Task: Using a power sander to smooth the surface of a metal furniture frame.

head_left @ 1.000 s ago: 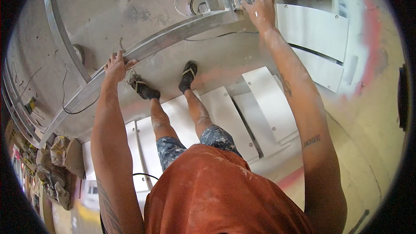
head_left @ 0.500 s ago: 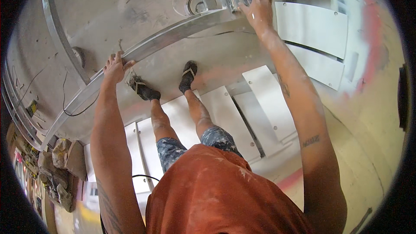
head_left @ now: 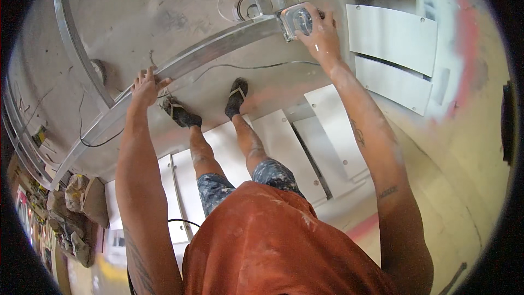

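A grey metal frame (head_left: 218, 42) of square tubing stretches across in front of me, its long rail bowed by the lens. My left hand (head_left: 146, 87) grips that rail on the left, fingers laid over its top and thumb apart. At the rail's right end, my right hand (head_left: 322, 35) is wrapped around a boxy palm sander (head_left: 299, 21) with a squarish, shiny top. The sander sits against the frame's corner, and my palm hides part of its body.
A thin cord (head_left: 256, 67) lies across the floor before my feet. White panels (head_left: 390, 38) with round holes lie to the right, and more white panels (head_left: 333, 125) beneath and behind my legs. Dusty brown bags (head_left: 76, 213) are heaped at the lower left.
My right hand has brought the sander nearer to me and slightly left along the frame's corner. The cord on the floor has shifted nearer. My left hand stays on the rail.
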{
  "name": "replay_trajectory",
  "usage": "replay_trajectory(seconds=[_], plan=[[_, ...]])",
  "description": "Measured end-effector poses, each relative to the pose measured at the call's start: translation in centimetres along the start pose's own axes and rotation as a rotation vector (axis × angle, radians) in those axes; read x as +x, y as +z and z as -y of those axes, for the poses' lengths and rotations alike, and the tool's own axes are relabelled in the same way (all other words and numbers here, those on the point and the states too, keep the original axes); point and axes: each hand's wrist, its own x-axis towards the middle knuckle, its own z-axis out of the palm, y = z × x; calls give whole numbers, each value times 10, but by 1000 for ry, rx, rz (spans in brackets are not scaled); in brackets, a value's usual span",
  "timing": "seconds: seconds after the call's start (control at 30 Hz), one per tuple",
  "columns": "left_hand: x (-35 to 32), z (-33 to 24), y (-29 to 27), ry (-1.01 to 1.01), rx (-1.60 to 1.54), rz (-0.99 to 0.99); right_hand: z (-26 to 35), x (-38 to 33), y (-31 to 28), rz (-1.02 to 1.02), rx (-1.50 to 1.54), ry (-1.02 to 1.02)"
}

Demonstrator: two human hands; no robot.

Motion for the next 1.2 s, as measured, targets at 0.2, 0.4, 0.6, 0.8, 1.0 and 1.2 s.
replay_trajectory(seconds=[0.2,0.4,0.6,0.8,1.0,1.2], plan=[[1,0,1,-20,5,48,-3,-8,-7,96,43,-117],[-3,0,0,-29,-12,32,0,-3,-17,233,29,-172],[-5,-7,-5,-22,-42,17,3,3,-23,366,50,-171],[-5,-3,-5,0,-42,-12,4,1,-29,409,24,-156],[-8,-7,-3,-18,-21,6,1,7,-28,357,22,-197],[-7,-5,-5,-19,-8,-10,-6,7,-27,359,-15,-222]])
